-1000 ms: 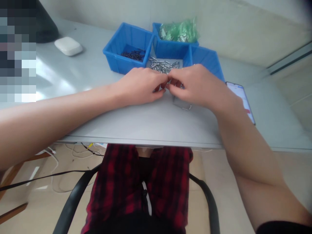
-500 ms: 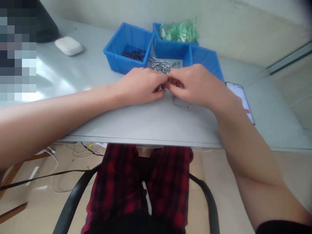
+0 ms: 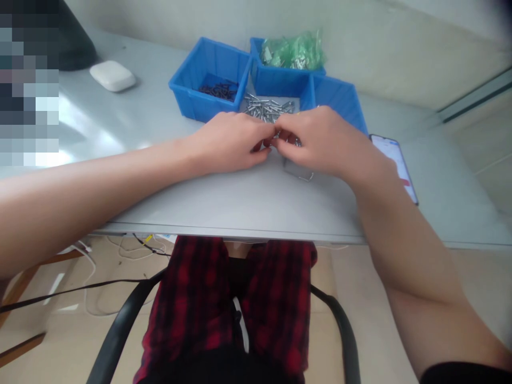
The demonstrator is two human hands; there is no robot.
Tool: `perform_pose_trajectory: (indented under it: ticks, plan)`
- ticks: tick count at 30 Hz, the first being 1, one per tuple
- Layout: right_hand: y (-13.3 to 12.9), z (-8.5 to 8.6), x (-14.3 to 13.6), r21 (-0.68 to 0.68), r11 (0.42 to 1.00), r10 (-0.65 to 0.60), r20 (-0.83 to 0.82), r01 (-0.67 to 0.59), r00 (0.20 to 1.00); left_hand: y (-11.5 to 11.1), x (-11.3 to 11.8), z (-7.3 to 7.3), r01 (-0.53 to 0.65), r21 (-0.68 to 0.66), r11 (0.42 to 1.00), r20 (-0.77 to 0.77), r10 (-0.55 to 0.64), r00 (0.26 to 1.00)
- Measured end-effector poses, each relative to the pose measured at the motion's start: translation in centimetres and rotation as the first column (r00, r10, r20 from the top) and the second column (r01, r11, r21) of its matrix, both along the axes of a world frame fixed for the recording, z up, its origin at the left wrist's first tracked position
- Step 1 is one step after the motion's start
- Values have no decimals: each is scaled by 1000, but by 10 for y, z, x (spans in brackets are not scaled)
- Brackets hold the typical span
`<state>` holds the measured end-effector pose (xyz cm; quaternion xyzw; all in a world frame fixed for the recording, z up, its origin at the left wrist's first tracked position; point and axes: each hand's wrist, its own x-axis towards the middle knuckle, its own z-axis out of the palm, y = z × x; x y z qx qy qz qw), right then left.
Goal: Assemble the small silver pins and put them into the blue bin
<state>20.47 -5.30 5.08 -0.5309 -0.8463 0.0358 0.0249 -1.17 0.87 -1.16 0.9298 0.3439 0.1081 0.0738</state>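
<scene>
My left hand (image 3: 236, 140) and my right hand (image 3: 320, 134) meet over the table, fingertips nearly touching. Both are closed in a pinch, and whatever is between the fingers is too small and too covered to make out. Right behind them lies a pile of slim silver metal pieces (image 3: 266, 106), like pins or screws, partly hidden by the hands. Under my right hand, a thin bent metal wire or clear-edged piece (image 3: 306, 177) pokes out on the table; most of it is covered.
A blue bin (image 3: 192, 104) holds dark screws (image 3: 220, 90). Another blue bin (image 3: 280, 80) carries green plastic bags (image 3: 294, 50) of metal parts. A third blue bin (image 3: 340, 98) stands to its right. A phone (image 3: 394, 160) lies by my right forearm, a white case (image 3: 113, 76) at left.
</scene>
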Motion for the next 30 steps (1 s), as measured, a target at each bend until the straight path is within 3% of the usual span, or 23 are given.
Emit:
perform_pose_trajectory:
  ticks: [18,30]
  plan:
    - [0,-2,0,7,1000,-4,18,3,1000,-15,4,21,37,-2,999,-64,-37,997]
    - [3,-5,4,17,999,34,-9,-33,999,-18,4,20,46,-14,999,1,-46,999]
